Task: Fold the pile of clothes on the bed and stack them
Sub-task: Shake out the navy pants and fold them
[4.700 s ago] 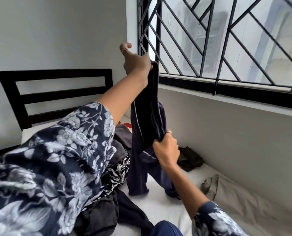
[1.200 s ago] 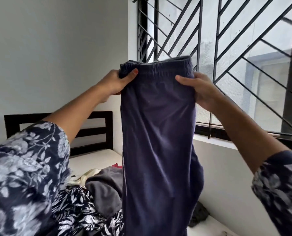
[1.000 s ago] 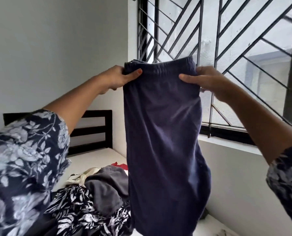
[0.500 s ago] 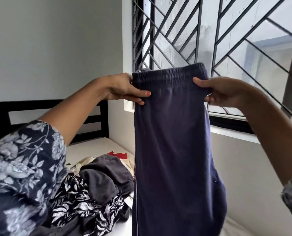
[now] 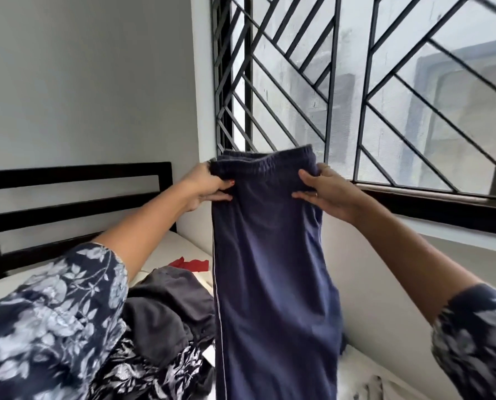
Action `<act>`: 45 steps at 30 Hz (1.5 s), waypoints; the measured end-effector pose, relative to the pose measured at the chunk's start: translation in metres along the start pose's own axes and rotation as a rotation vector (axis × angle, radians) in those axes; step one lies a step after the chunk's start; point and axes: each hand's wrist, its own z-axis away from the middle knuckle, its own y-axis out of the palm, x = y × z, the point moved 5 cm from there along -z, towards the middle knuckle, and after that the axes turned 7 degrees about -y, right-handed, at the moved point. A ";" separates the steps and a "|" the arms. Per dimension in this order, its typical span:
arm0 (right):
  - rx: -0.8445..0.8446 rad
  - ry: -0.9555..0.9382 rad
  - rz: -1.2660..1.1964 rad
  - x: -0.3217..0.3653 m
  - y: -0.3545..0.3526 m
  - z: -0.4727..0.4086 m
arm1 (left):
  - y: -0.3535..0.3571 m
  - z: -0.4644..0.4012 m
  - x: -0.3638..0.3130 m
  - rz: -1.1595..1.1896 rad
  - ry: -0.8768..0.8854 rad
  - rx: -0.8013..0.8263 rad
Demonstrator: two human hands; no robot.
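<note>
- A black slatted headboard [image 5: 76, 194] is seen at the far left, against the grey wall.
- On the white bed [image 5: 180, 249] a pile of clothes [image 5: 166, 319] is heaped: a dark grey garment, a black-and-white print and a red piece [image 5: 190, 264].
- The left hand [image 5: 209, 186] is clenched on the waistband's left end.
- The navy track pants [image 5: 272, 284] are held up in the air, hanging down over the bed.
- The right hand [image 5: 327, 194] is pinching the waistband's right end.
- A barred window [image 5: 356, 90] is seen behind.
</note>
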 end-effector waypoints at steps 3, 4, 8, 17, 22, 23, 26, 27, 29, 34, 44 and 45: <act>-0.056 -0.165 -0.074 0.020 0.006 -0.014 | -0.001 -0.002 -0.023 0.049 0.175 -0.055; -0.062 -0.212 -0.091 0.028 0.008 -0.015 | -0.001 0.000 -0.033 0.054 0.226 -0.059; -0.044 -0.338 -0.142 0.056 0.009 -0.001 | -0.001 0.021 -0.058 0.029 0.352 -0.053; 0.009 -0.158 0.043 0.001 -0.026 0.140 | 0.022 0.139 0.026 -0.355 0.227 0.082; 0.170 0.096 0.163 -0.096 -0.045 0.270 | 0.036 0.218 0.147 -0.451 0.067 0.289; 0.201 0.157 0.174 -0.114 -0.048 0.296 | 0.038 0.232 0.173 -0.480 0.017 0.377; 0.250 0.366 0.109 -0.161 -0.054 0.360 | 0.047 0.265 0.229 -0.547 -0.095 0.639; 0.261 0.430 0.106 -0.176 -0.058 0.374 | 0.048 0.273 0.245 -0.545 -0.132 0.674; 0.315 0.513 0.102 -0.195 -0.064 0.393 | 0.049 0.281 0.266 -0.473 -0.209 0.677; 0.400 0.576 0.084 -0.201 -0.069 0.374 | 0.056 0.265 0.289 -0.157 -0.435 0.763; 0.039 0.758 0.309 -0.298 -0.092 0.289 | 0.073 0.185 0.389 0.094 -0.919 0.334; 0.065 0.845 0.415 -0.317 -0.096 0.297 | 0.072 0.193 0.407 -0.015 -0.976 0.326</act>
